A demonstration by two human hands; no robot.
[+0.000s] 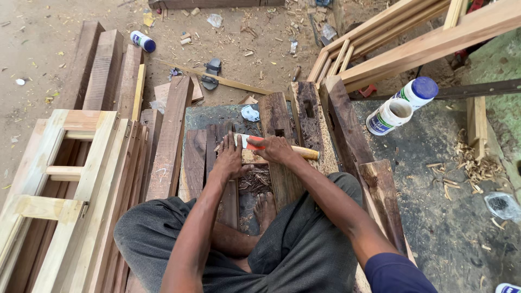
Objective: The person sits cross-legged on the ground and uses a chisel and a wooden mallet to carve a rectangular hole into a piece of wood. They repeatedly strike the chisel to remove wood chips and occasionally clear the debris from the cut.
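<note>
Dark plank lay lengthwise away from the seated person, just left of a mortised board. Left hand pressed flat on it, grasping nothing; right hand clenched a wooden-handled tool crosswise beside it.
</note>
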